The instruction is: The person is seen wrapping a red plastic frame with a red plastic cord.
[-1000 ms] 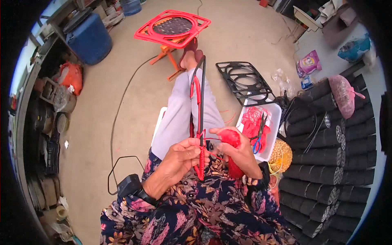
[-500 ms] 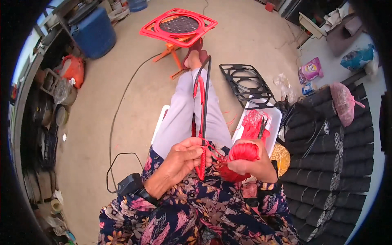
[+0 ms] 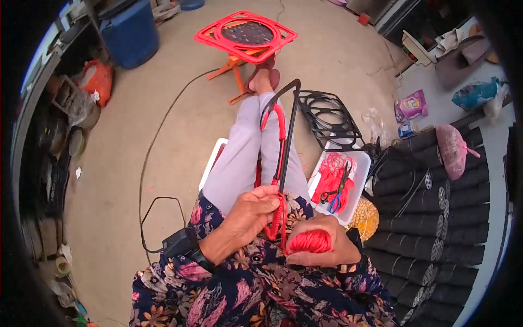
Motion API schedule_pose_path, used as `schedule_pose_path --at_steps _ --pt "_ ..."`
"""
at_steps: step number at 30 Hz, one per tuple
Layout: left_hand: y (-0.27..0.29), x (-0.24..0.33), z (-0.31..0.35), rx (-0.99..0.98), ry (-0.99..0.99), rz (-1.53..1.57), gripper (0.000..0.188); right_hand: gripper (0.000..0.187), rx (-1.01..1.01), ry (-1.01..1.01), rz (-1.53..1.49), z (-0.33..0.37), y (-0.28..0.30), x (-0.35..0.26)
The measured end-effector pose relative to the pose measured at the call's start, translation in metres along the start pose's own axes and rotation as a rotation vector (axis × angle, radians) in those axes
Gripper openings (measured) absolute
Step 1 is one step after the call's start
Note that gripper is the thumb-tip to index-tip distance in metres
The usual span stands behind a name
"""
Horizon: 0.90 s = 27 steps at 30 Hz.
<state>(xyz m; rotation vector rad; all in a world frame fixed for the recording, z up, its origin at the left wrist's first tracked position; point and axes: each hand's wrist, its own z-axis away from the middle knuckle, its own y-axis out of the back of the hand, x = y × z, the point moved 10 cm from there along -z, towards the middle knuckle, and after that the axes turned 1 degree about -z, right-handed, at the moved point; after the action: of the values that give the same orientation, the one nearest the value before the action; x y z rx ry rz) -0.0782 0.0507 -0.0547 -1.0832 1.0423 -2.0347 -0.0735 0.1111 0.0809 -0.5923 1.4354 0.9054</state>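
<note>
Over my lap stands a black frame (image 3: 291, 125), seen nearly edge-on and partly wrapped in red cord. My left hand (image 3: 253, 214) is closed on the frame's near side, thumb and fingers pinching it where red cord (image 3: 277, 220) is wound. To its right, close to my body, my right hand (image 3: 327, 240) grips a bundle of red cord (image 3: 309, 241), its fingers wrapped round it. Strands of cord lie between the bundle and the frame. The fingertips of my left hand are partly hidden behind the frame.
A white tray (image 3: 357, 188) at my right holds loose red cord and scissors (image 3: 338, 188). Bare black frames (image 3: 332, 117) lean beside it. Ahead, red-wrapped frames (image 3: 283, 38) rest on an orange stand (image 3: 235, 82). Black cylinders (image 3: 430, 261) are stacked at right; a cable (image 3: 155, 147) crosses the floor.
My right hand has moved left and nearer my body with the cord bundle, uncovering the scissors in the tray. The frame has turned slightly, its far end swinging right.
</note>
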Motion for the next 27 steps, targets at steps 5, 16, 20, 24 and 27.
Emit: schedule_pose_path --at_steps 5,16,20,24,27 --pt "0.001 -0.003 -0.001 -0.023 -0.022 0.084 0.025 0.022 -0.101 -0.058 0.026 0.005 -0.005 0.008" --pt "-0.009 -0.01 0.0 -0.049 0.091 0.178 0.023 0.02 -0.101 -0.057 0.01 0.012 0.002 0.007" --pt "-0.01 -0.014 -0.003 -0.024 0.106 0.202 0.018 0.02 -0.086 -0.037 0.011 0.014 0.005 0.009" --pt "-0.007 -0.017 -0.003 -0.012 0.096 0.197 0.017 0.021 -0.088 -0.018 0.008 0.011 0.004 0.004" --pt "-0.004 -0.02 -0.002 -0.042 0.086 0.21 0.016 0.02 -0.105 -0.027 0.009 0.011 0.002 0.004"
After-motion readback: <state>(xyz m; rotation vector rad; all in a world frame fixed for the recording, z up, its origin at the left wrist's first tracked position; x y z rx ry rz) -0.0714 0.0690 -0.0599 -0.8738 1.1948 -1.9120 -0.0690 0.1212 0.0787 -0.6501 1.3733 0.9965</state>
